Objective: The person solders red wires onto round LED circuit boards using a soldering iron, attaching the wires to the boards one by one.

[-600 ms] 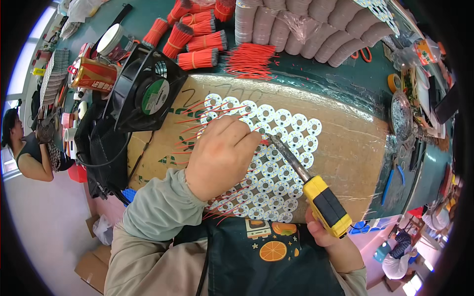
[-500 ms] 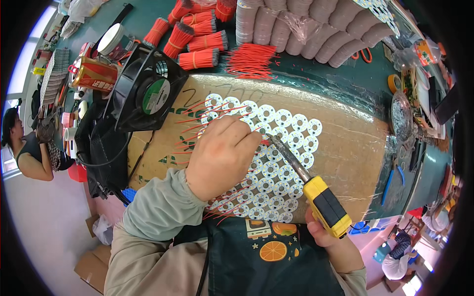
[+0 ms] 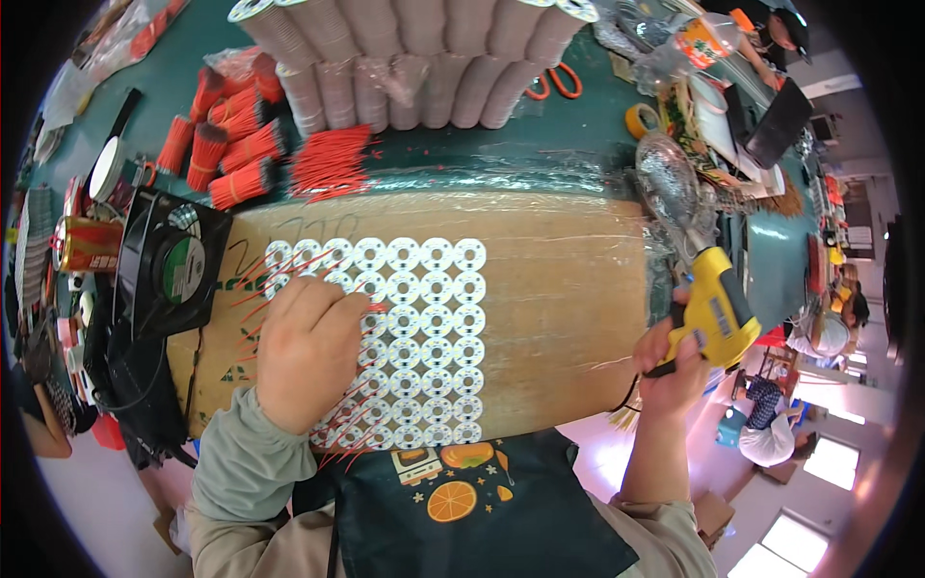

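Round white boards [image 3: 436, 320] in close rows

From the head, the boards cover the middle-left of a brown cardboard sheet [image 3: 568, 318]. The left hand [image 3: 310, 352], fingers bunched narrow over their left columns, pinches red wire [image 3: 377, 308]. The right hand [image 3: 677, 374] grips a yellow-and-black soldering gun [image 3: 718, 313] beyond the sheet's right edge, near a silvery dish [image 3: 665, 173].

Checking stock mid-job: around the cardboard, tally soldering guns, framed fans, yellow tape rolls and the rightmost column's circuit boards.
Yellow soldering gun: 1
Black framed fan: 1
Yellow tape roll: 1
Ring-shaped circuit boards, rightmost column: 7
Total: 10
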Demonstrator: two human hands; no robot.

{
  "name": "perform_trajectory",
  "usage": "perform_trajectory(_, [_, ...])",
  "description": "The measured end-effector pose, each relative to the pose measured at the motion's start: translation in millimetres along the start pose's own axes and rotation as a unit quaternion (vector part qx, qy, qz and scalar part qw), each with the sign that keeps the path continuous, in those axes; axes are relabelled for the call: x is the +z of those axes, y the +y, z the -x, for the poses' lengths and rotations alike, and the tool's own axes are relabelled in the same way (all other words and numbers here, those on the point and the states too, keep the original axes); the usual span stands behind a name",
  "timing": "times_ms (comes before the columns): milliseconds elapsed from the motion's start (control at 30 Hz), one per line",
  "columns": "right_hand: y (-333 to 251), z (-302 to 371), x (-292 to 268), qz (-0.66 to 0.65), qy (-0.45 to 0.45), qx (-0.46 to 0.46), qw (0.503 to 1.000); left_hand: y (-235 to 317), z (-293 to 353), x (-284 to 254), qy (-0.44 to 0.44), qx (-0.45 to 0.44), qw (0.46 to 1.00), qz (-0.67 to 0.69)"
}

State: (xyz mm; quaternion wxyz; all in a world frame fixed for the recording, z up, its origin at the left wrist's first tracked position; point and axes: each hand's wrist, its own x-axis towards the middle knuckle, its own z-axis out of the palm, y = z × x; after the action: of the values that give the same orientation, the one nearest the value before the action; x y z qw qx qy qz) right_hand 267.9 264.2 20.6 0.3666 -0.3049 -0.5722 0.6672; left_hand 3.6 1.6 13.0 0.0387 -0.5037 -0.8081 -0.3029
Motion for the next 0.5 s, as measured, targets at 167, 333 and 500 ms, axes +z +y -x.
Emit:
perform_trajectory(167, [-11, -29, -31, 0.040, 0.084, -0.020, 0.995, 3, -3, 2, 0.004, 0.010, 1.000, 0.001])
perform_trajectory(333, [0, -45, -34, 0.211, 0.127, 0.011, 0.969, 1, -3, 4, 0.002, 0.016, 1.000, -0.007])
perform_trajectory(500, [3, -43, -33, 0.226, 0.108, 0.025, 0.968, 3, -4, 3, 0.003, 0.017, 1.000, -0.010])
